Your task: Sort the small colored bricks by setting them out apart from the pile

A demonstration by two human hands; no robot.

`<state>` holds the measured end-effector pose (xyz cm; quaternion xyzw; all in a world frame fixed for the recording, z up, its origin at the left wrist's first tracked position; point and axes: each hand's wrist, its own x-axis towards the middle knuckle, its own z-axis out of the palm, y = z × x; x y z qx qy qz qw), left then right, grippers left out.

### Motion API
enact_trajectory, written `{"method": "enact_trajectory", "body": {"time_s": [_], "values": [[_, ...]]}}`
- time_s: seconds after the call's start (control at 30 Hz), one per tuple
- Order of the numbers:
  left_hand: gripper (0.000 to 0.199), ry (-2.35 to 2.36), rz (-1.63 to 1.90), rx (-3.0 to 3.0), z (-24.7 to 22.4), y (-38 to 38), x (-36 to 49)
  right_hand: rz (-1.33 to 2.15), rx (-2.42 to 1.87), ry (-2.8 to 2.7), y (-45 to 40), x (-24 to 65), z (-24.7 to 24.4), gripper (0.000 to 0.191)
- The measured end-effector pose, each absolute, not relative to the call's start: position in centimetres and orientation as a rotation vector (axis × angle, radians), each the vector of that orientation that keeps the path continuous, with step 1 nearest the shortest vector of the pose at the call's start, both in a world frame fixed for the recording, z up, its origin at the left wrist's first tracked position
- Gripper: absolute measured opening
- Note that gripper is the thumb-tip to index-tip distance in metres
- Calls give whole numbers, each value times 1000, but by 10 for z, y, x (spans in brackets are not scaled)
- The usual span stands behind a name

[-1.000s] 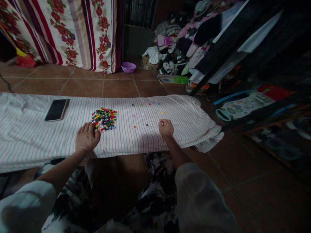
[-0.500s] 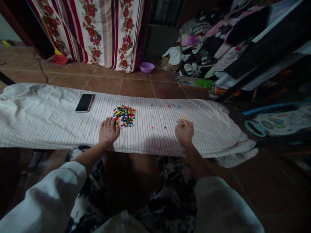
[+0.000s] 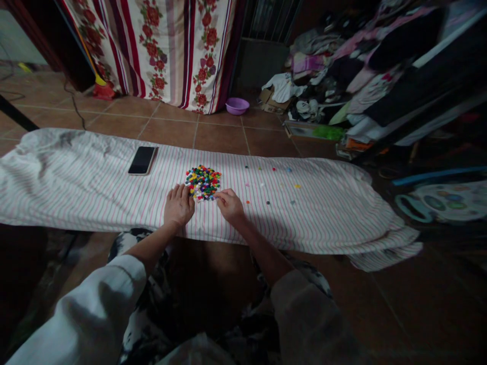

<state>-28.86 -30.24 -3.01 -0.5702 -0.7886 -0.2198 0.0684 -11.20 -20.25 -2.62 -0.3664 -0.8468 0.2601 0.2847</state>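
A pile of small, round, bead-like pieces (image 3: 203, 180) in many colours lies on the striped cloth (image 3: 327, 218). My left hand (image 3: 179, 205) rests flat on the cloth at the pile's lower left edge, fingers stretched out, holding nothing. At the lower right edge of the pile is my right hand (image 3: 230, 207), thumb and forefinger pinched together; whatever is between them is too small to make out. Further right, single pieces are spaced out in rows, among them an orange piece (image 3: 247, 202), a dark piece (image 3: 268, 203), a grey piece (image 3: 292, 202) and a yellow piece (image 3: 297, 186).
A phone (image 3: 142, 160) lies on the cloth left of the pile. Beyond the cloth-covered surface, a purple basin (image 3: 237, 106) stands on the tiled floor by a flowered curtain (image 3: 175, 56). Heaped clothes (image 3: 338, 66) fill the back right.
My right hand has moved left from the spaced-out pieces to the pile. A grey piece now shows at the right of the bottom row, where that hand was. My left hand stays by the pile.
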Motion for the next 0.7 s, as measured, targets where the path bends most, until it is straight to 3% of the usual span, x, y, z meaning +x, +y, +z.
{"method": "enact_trajectory", "body": {"time_s": [0.7], "values": [[45,-2390,-668,-1699,-31,-301,-287,577,-1124,-2374,-178,-168,-17,29]]}}
